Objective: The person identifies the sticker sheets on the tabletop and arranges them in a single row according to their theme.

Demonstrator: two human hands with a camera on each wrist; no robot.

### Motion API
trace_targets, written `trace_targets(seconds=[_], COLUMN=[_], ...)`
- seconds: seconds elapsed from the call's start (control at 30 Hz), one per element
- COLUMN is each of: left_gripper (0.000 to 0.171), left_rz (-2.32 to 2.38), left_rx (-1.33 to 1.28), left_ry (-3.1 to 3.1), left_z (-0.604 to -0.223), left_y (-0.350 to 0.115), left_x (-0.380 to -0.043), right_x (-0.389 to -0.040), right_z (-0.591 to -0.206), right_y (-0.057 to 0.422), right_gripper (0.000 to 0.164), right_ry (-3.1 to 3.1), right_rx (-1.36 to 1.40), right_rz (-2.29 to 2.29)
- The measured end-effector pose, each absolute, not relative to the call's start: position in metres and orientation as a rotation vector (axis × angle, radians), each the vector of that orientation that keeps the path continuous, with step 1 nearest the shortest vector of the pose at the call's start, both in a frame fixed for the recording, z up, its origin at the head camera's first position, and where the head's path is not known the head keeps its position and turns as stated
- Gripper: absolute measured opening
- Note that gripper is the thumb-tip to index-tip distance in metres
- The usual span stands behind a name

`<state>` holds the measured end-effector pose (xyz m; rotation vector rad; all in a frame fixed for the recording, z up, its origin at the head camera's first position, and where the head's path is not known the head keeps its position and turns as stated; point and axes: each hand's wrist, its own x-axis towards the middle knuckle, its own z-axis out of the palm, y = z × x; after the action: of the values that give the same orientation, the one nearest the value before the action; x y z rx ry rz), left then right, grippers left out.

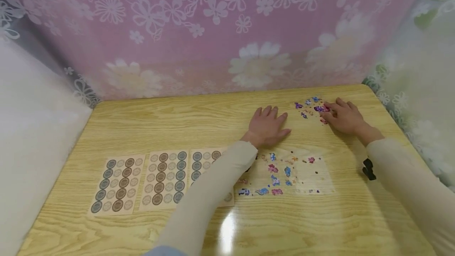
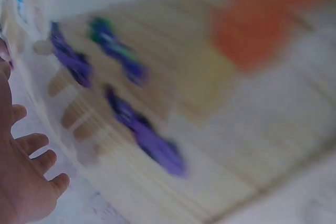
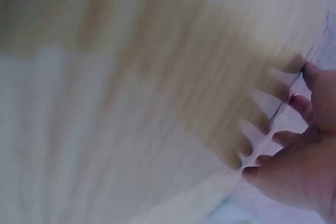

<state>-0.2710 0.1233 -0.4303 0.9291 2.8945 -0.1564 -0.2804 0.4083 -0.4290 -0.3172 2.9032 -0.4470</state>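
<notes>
In the head view my right hand (image 1: 344,117) is at the back right of the table, its thumb and forefinger apart beside a purple and pink sticker (image 1: 321,108) in a loose cluster of small colourful stickers (image 1: 307,102). The right wrist view shows its fingers (image 3: 286,139) spread near the tabletop, with something pinkish at one fingertip. Palm down, my left hand (image 1: 266,125) has its fingers spread left of that cluster and holds nothing. Nearer me, a clear sheet (image 1: 309,185) carries several pony-like stickers, among them a blue one (image 1: 275,180). Purple figures (image 2: 149,140) appear blurred in the left wrist view.
Three beige sheets of round labels (image 1: 115,185) lie side by side at the front left, the third partly hidden by my left sleeve (image 1: 220,181). A small black object (image 1: 369,170) is beside my right sleeve. Floral curtains (image 1: 199,50) hang behind the wooden table (image 1: 170,125).
</notes>
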Motion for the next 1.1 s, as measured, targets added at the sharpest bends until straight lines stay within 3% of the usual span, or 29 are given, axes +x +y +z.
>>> trace_targets(seconds=[0.4,0.67,1.1], left_gripper=[0.065,0.062,0.052], left_rz=[-0.198,-0.154,0.623], left_rx=[0.848,0.793,0.517], left_ry=[2.903,2.955,2.946], left_z=[-0.436,-0.438,-0.425], left_y=[0.092,0.083,0.096], left_x=[-0.275,-0.276,-0.268], right_x=[-0.250,-0.240,-0.276], right_z=[-0.430,-0.428,-0.415], right_y=[0.344,0.330,0.348], right_gripper=[0.054,0.050,0.059], right_ry=[2.985,3.035,2.871], right_rx=[-0.458,-0.459,-0.441], right_rz=[-0.340,-0.389,-0.688])
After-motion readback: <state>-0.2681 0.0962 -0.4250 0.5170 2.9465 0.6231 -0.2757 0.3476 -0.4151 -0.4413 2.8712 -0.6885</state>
